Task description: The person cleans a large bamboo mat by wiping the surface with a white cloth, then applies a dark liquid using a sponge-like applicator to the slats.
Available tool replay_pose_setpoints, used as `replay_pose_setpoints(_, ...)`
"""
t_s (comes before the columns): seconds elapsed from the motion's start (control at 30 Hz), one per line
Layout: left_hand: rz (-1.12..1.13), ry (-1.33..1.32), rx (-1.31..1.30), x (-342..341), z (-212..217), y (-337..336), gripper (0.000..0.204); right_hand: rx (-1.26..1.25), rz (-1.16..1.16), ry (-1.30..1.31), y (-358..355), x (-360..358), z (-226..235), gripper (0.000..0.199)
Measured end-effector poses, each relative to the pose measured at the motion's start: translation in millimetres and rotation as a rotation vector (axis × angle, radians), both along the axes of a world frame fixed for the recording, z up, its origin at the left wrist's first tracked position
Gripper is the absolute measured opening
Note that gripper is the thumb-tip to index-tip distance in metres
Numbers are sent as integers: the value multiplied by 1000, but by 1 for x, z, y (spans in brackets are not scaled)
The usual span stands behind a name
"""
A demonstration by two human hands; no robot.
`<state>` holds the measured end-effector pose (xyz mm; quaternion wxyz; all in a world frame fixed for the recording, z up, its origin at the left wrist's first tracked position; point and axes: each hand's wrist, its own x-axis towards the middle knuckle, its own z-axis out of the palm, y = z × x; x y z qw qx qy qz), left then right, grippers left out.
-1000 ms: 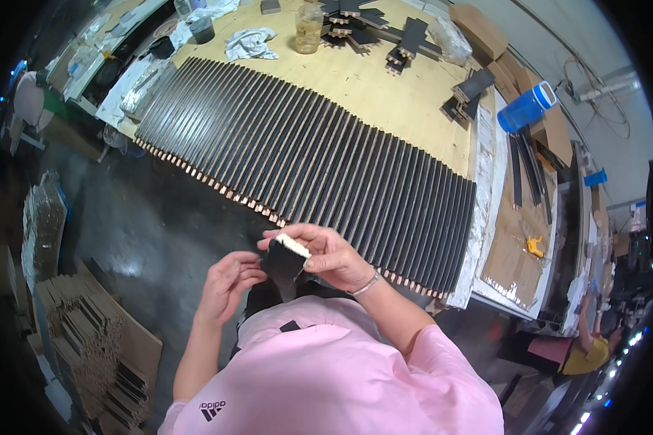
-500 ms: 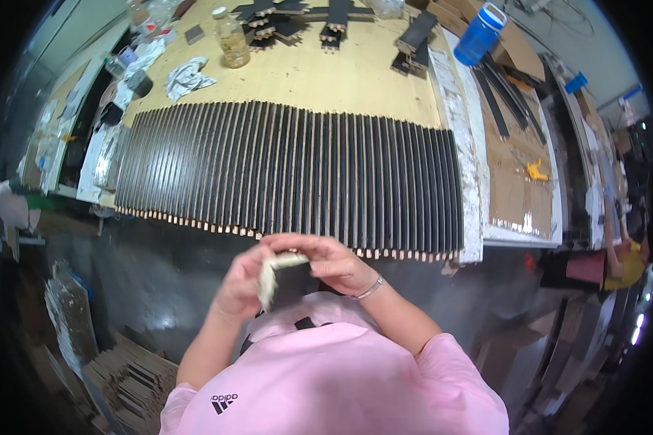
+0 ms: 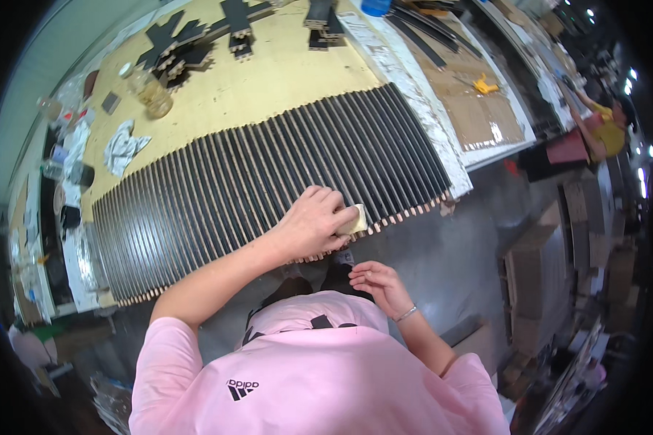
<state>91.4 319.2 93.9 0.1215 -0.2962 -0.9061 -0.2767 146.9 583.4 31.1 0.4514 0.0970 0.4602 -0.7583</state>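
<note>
A long row of dark wood-like strips with pale ends lies side by side on the yellow tabletop. My left hand reaches over the near edge of the row, closed around a small cream pad. The pad touches or hovers just above the strip ends; which one, I cannot tell. Part of it is hidden by my fingers. In front of my body, below the table edge, my right hand hangs with loosely bent fingers and holds nothing.
Stacked dark pieces, a lidded jar and a crumpled white cloth are on the table beyond the row. To the right lies a cardboard-covered surface with a yellow tool. Another person stands at far right.
My hands have parted. The left one has carried the pad forward and right to the strips' near ends; the right one has let go and dropped back. The view has turned.
</note>
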Motion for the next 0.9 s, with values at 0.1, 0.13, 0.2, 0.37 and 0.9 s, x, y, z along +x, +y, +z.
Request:
replay_pose_setpoints(0.1,12,18,-171,-44,-2,-21,37,207,-190,-40,28,38,-54,23)
replay_pose_setpoints(0.13,99,62,-177,-65,-3,-34,37,348,-243,-44,39,52,-69,22)
replay_pose_setpoints(0.2,328,88,-158,-106,-10,-74,35,547,-335,-66,64,84,-102,19)
replay_pose_setpoints(0.37,146,178,76,-84,6,-43,32,950,-502,-208,154,210,-216,12)
replay_pose_setpoints(0.9,441,-66,-126,-133,-7,-104,42,843,-297,-131,107,113,-165,23)
